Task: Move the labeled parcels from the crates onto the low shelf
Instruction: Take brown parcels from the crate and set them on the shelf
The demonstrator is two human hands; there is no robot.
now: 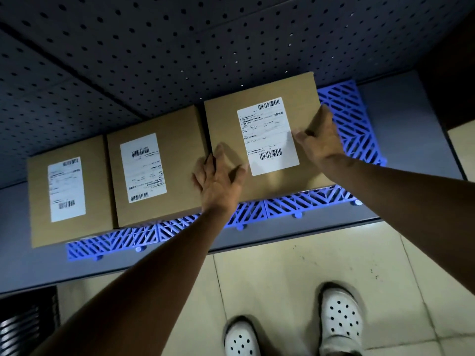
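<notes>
White clogs (341, 319) stood on the tiled floor (282, 278), close to the shelf (282, 227). On it lay a blue mat (257, 214) carrying three parcels in a row.

The left hand (218, 178) pressed with spread, fairly straight fingers on the near left corner of the right parcel (223, 124), gripping nothing. The right hand (321, 142) grasped that parcel's right edge, thumb on top and fingers curled round the side.

The parcel sat slightly askew, its left side touching the middle parcel (180, 150). A hard push leftward would probably have shoved that one into the left parcel (95, 176), which already overhung the mat's left end. The left fingers, close to the seam between boxes, risked being pinched. Pushed too far back, the parcel would likely have struck the pegboard (154, 60).
</notes>
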